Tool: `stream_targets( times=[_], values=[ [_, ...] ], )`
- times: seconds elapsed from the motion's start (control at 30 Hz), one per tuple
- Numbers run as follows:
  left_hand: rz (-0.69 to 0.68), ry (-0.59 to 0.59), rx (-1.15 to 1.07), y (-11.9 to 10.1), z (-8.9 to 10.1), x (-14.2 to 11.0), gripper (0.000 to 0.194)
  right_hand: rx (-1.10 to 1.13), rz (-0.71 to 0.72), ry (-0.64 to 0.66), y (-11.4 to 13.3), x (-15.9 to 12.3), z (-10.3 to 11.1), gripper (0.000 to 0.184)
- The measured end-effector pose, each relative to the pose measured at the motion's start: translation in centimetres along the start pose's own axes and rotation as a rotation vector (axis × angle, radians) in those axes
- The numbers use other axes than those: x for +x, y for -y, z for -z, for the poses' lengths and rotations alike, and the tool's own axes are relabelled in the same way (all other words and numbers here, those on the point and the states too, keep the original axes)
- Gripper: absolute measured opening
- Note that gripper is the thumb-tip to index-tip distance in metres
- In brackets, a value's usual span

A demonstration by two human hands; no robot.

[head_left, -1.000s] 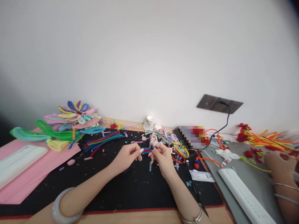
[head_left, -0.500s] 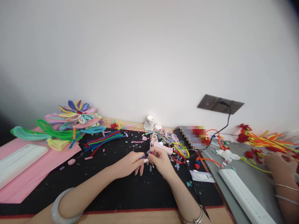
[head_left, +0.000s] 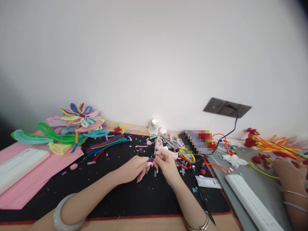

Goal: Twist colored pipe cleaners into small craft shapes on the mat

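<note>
My left hand (head_left: 134, 166) is closed in a pinch on a short blue pipe cleaner (head_left: 150, 159) above the black mat. My right hand (head_left: 167, 166) meets it from the other side, thumb and finger pinched on the same piece. A small dark spot shows between the fingertips; I cannot make out what it is. Just behind the right hand lies a pale pink glue gun (head_left: 158, 144), partly covered by the fingers. To the left, a bundle of blue, red and green pipe cleaners (head_left: 108, 143) rests on the mat.
A large pipe-cleaner flower (head_left: 81, 120) lies back left, near a white long box (head_left: 24, 165) on pink paper (head_left: 48, 179). Coloured scraps (head_left: 175, 139) and a white cup (head_left: 154, 126) stand behind. At right, a co-worker's hand (head_left: 288, 170) works beside another white box (head_left: 252, 202).
My fingertips have shifted slightly on the blue pipe cleaner, and the dark spot sits a little higher and further right. The lower fingers of my left hand have moved slightly left.
</note>
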State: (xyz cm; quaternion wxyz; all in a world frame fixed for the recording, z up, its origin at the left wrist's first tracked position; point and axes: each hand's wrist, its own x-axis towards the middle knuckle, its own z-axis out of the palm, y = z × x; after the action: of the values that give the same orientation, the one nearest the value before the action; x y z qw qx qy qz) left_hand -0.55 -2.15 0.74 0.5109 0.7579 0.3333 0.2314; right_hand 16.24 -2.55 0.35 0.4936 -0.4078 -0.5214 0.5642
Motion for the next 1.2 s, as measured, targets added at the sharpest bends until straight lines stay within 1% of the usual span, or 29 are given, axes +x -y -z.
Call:
stream_targets(
  times=[0.1,0.23,0.37,0.5,0.77,0.87,0.93,1.0,1.07,1.2],
  values=[
    [0.000,0.010,0.008,-0.07,0.05,0.07,0.033,-0.030,0.012,0.003,0.02,-0.02,0.09,0.012],
    [0.000,0.002,0.014,-0.08,0.00,0.18,0.031,-0.062,0.016,0.045,0.03,-0.10,0.17,0.012],
    [0.005,0.004,-0.028,0.12,-0.12,0.27,0.032,-0.109,0.013,0.078,-0.12,-0.15,-0.06,0.010],
    [0.007,0.009,-0.050,0.28,-0.21,0.25,0.033,-0.119,-0.005,0.077,-0.12,-0.11,-0.22,0.011],
    [0.011,-0.076,-0.063,-0.11,-0.18,0.15,0.036,-0.082,0.002,0.056,-0.37,0.21,0.61,0.026],
    [-0.015,-0.061,-0.061,-0.13,-0.23,0.12,0.036,-0.154,0.003,0.117,-0.32,0.01,0.47,0.026],
    [-0.033,-0.027,-0.058,-0.12,-0.31,0.09,0.035,-0.225,0.025,0.168,-0.10,-0.18,0.30,0.024],
    [-0.038,0.003,-0.062,-0.12,-0.40,0.04,0.034,-0.316,0.061,0.193,0.15,-0.34,0.23,0.023],
    [-0.034,0.017,-0.072,-0.17,-0.47,0.00,0.033,-0.421,0.097,0.177,0.31,-0.44,0.27,0.027],
    [-0.029,0.014,-0.069,-0.33,-0.48,-0.02,0.032,-0.588,0.157,0.079,0.29,-0.53,0.37,0.032]
  ],
)
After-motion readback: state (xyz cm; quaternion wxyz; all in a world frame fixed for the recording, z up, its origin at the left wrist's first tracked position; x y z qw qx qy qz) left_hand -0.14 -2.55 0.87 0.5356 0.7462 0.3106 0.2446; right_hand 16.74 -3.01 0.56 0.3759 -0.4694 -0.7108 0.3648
